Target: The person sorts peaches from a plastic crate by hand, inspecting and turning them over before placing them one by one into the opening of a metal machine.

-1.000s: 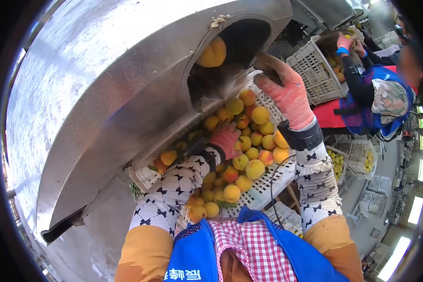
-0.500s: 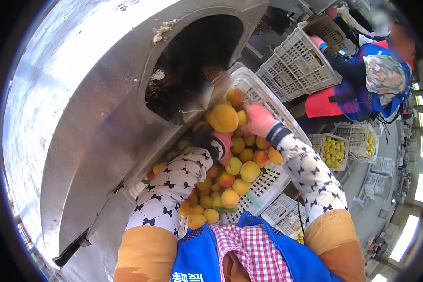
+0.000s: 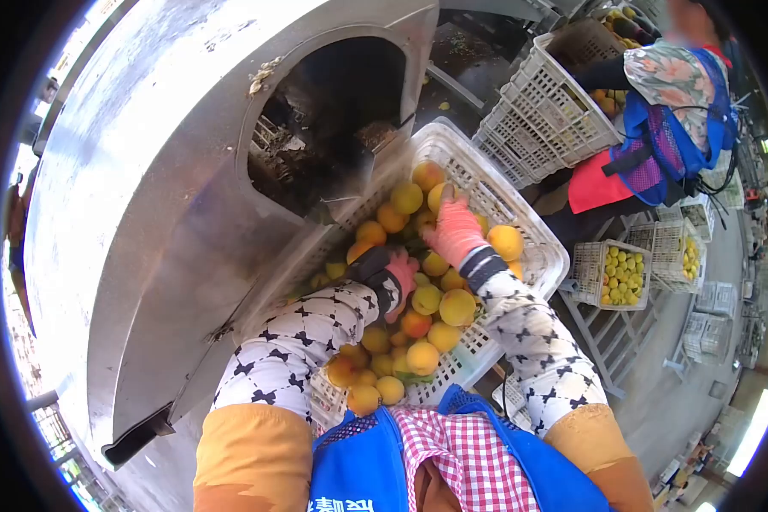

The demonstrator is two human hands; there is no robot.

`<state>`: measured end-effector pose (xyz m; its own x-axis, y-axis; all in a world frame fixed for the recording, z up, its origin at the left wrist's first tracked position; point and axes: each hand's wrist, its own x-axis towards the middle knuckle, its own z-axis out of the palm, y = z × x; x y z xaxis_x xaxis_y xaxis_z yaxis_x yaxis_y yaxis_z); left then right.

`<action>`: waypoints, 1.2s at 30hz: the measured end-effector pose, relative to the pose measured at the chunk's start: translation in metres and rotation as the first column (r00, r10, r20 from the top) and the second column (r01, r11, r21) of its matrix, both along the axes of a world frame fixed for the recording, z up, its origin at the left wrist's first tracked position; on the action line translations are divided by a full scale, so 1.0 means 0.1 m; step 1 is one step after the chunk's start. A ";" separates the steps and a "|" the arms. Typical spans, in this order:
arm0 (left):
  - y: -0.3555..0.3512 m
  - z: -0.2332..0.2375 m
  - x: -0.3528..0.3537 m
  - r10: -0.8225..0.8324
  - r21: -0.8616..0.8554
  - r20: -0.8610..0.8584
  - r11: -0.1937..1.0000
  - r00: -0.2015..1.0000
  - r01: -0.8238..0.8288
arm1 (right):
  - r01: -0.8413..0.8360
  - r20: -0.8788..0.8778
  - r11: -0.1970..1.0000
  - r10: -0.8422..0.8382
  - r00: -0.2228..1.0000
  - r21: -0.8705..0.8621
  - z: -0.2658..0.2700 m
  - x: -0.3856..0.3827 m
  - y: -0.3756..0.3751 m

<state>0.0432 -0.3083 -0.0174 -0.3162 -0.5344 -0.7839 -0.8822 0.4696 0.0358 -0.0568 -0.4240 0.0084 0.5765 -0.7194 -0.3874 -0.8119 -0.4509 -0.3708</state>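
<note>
A white plastic crate [image 3: 550, 256] holds many yellow and reddish peaches [image 3: 457, 307]. My left hand [image 3: 398, 277], in a pink and dark glove, is down among the fruit at the crate's middle; its fingers are mostly hidden. My right hand [image 3: 455, 229], in a pink glove, reaches into the upper part of the crate with its fingers over a yellow peach [image 3: 436, 198]. Whether it grips that peach is unclear. Both forearms wear white sleeves with black bows.
A large metal machine housing [image 3: 171, 205] with a dark opening borders the crate on the left. At upper right, a person in a blue vest [image 3: 695, 128] bends by another white crate [image 3: 542, 115]. Further right stands a crate of yellow fruit [image 3: 610, 273].
The large peach between my hands is no longer there. My right hand has shifted slightly left, and more peaches show at the crate's top. The other person's arm has moved deeper into their crate.
</note>
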 end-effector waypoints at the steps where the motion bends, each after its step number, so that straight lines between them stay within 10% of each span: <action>1: 0.04 -0.03 0.07 -0.013 -0.014 0.013 1.000 1.000 0.013 | 0.130 -0.051 0.990 -0.133 0.990 -0.056 -0.11 0.10 0.01; 7: 0.19 -0.01 0.12 -0.082 0.071 0.040 0.994 0.996 0.079 | 0.220 -0.003 0.969 -0.222 0.975 -0.112 0.03 -0.02 -0.24; 11: 0.27 0.23 0.25 0.160 0.016 0.021 0.987 0.987 -0.160 | 0.334 0.175 0.925 -0.365 0.914 0.181 0.14 -0.19 -0.19; 13: 0.42 0.11 0.49 0.544 0.053 -0.533 0.786 0.648 -0.616 | 0.038 0.506 0.666 -0.600 0.620 0.745 0.12 -0.40 -0.11; 14: 0.52 0.26 0.53 0.542 0.055 -0.530 0.789 0.652 -0.611 | -0.043 0.575 0.664 -0.611 0.544 0.747 0.42 -0.46 0.08; 15: 0.66 0.54 0.54 0.705 0.620 -0.693 0.473 -0.154 -0.626 | -0.128 0.633 0.659 -0.621 0.464 0.741 0.72 -0.49 0.26; 16: 0.80 0.77 0.52 0.498 0.964 -0.235 0.228 -0.835 -0.136 | -0.228 0.657 0.618 -0.679 0.329 0.752 0.71 -0.52 0.39; 21: 1.06 1.06 0.34 0.188 0.918 -0.132 0.394 -0.973 -0.048 | -0.374 0.688 0.580 -0.654 0.315 0.723 1.09 -0.46 0.69; 23: 1.19 1.09 0.36 0.169 0.902 -0.217 0.412 -0.962 -0.131 | -0.114 0.816 0.991 0.005 0.578 0.075 1.20 -0.44 0.67; 27: 1.40 1.20 0.28 0.108 0.908 -0.123 0.413 -0.987 -0.068 | -0.207 0.533 0.951 0.301 0.791 -0.231 1.67 -0.35 0.88; 36: 1.52 1.20 0.17 -0.140 0.915 0.027 0.401 -0.990 -0.032 | -0.507 0.832 0.852 0.182 0.523 0.132 1.46 -0.32 0.72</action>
